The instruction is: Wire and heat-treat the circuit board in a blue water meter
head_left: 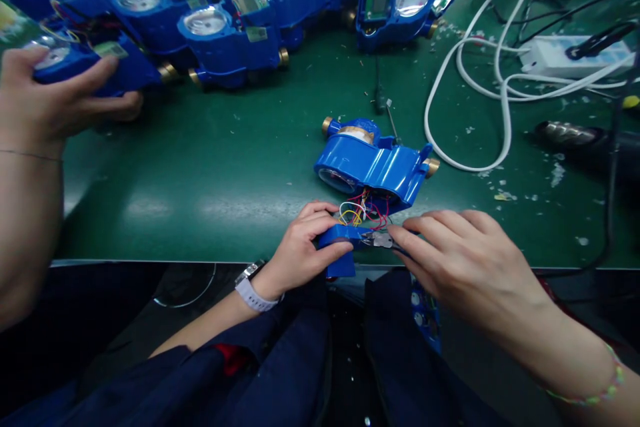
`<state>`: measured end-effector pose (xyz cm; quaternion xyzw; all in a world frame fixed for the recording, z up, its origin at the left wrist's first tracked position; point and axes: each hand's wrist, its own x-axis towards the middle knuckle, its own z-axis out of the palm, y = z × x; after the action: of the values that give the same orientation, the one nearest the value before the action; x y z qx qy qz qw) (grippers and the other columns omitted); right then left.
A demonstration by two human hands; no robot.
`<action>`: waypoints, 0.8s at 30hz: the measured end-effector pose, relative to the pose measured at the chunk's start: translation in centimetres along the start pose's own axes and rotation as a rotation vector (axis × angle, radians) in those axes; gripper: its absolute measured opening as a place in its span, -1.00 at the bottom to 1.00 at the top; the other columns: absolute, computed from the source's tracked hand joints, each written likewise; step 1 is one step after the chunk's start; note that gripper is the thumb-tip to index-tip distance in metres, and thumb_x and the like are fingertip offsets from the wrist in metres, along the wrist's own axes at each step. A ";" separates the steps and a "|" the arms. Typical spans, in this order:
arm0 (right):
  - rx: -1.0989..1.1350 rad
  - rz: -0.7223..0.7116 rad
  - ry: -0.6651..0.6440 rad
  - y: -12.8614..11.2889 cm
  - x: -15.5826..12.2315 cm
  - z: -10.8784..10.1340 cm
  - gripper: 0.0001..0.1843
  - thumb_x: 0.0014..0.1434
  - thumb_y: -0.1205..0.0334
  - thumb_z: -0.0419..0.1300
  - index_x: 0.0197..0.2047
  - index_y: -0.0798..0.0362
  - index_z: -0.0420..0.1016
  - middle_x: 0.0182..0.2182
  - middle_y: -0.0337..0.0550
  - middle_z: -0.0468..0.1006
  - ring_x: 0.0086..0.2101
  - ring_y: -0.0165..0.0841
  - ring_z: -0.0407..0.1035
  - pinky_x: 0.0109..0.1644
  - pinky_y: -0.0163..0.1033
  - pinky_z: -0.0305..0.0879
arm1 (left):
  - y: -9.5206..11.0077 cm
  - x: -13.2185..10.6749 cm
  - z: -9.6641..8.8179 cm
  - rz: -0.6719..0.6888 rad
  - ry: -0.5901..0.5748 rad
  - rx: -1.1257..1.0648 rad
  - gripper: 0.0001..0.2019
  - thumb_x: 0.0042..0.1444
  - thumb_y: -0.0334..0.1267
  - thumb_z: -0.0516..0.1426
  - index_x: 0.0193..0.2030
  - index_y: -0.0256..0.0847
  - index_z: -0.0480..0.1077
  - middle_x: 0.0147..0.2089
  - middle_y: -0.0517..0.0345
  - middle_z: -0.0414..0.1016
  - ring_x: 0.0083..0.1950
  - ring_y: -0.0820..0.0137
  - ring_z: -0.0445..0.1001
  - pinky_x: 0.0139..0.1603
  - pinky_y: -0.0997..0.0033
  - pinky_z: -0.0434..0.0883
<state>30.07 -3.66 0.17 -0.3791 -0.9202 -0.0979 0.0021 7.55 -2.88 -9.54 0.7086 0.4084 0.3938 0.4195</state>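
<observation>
A blue water meter (373,160) with brass ends lies on the green bench mat (225,167), its casing opened toward me. Coloured wires (363,210) run from it to a blue cover part (340,243) at the bench's near edge. My left hand (300,250), with a white watch on the wrist, is closed around that blue cover. My right hand (450,257) lies over the right end of the cover, fingertips pinched on a small silver metal piece (381,239) by the wires.
Several blue water meters (220,27) are crowded along the far left of the mat. Another person's hand (55,97) at the left edge grips one of them. A white cable (493,80), a white power strip (570,57) and a dark cylindrical tool (575,137) lie at the right.
</observation>
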 end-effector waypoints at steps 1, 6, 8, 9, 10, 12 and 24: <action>0.004 -0.004 0.000 0.0 0.0 0.0 -0.80 0.23 0.41 0.07 -0.19 0.09 0.52 -0.40 -0.08 0.48 -0.37 -0.19 0.28 -0.33 -0.12 0.00 | 0.0 0.0 0.0 0.002 0.000 -0.001 -0.81 0.09 -0.19 0.26 -0.18 -0.22 0.51 -0.12 -0.05 0.54 0.10 0.17 0.38 0.15 0.01 0.33; 0.019 -0.002 0.010 -0.3 -0.2 0.2 -0.81 0.23 0.43 0.09 -0.18 0.12 0.52 -0.40 -0.07 0.47 -0.37 -0.19 0.28 -0.33 -0.13 0.01 | 0.0 0.0 0.1 -0.007 0.018 -0.011 -0.81 0.09 -0.20 0.25 -0.20 -0.25 0.52 -0.10 -0.08 0.54 0.11 0.17 0.38 0.17 0.00 0.32; 0.016 -0.007 0.030 -0.4 -0.4 0.3 -0.80 0.26 0.42 0.07 -0.16 0.14 0.52 -0.40 -0.06 0.48 -0.38 -0.20 0.28 -0.33 -0.13 0.02 | 0.0 0.0 0.1 -0.015 0.021 -0.010 -0.81 0.09 -0.19 0.25 -0.21 -0.25 0.52 -0.10 -0.08 0.53 0.10 0.17 0.39 0.17 -0.01 0.32; 0.015 -0.008 0.043 -0.5 -0.5 0.4 -0.79 0.28 0.42 0.06 -0.15 0.15 0.52 -0.39 -0.06 0.48 -0.37 -0.20 0.28 -0.33 -0.13 0.02 | 0.0 0.0 0.1 -0.017 0.023 -0.008 -0.80 0.09 -0.19 0.25 -0.20 -0.25 0.52 -0.10 -0.08 0.53 0.10 0.17 0.39 0.17 -0.01 0.32; 0.012 -0.010 0.053 -0.6 -0.6 0.5 -0.78 0.30 0.41 0.05 -0.14 0.16 0.52 -0.39 -0.05 0.49 -0.37 -0.21 0.29 -0.32 -0.14 0.03 | 0.0 -0.1 0.1 -0.018 0.025 -0.007 -0.80 0.09 -0.19 0.25 -0.20 -0.25 0.51 -0.09 -0.08 0.53 0.10 0.17 0.39 0.17 -0.01 0.32; 0.002 -0.010 0.079 -0.7 -0.8 0.6 -0.78 0.32 0.41 0.04 -0.13 0.18 0.52 -0.38 -0.04 0.50 -0.36 -0.21 0.30 -0.32 -0.14 0.04 | 0.0 -0.1 0.2 -0.019 0.029 -0.003 -0.79 0.09 -0.18 0.24 -0.19 -0.25 0.51 -0.07 -0.09 0.51 0.10 0.18 0.39 0.16 0.00 0.33; 0.209 0.109 0.143 -1.3 -1.8 0.4 -0.82 0.31 0.33 0.11 -0.13 0.22 0.50 -0.27 -0.01 0.51 -0.27 -0.18 0.35 -0.17 -0.12 0.23 | 0.3 0.0 0.4 -0.005 0.038 0.037 -0.87 0.07 -0.25 0.25 -0.28 -0.26 0.47 -0.14 -0.05 0.51 0.12 0.17 0.35 0.11 0.05 0.34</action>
<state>30.45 -5.80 -0.56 -0.4181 -0.9010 -0.0279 0.1126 7.97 -3.03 -9.37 0.7075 0.4256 0.3985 0.3994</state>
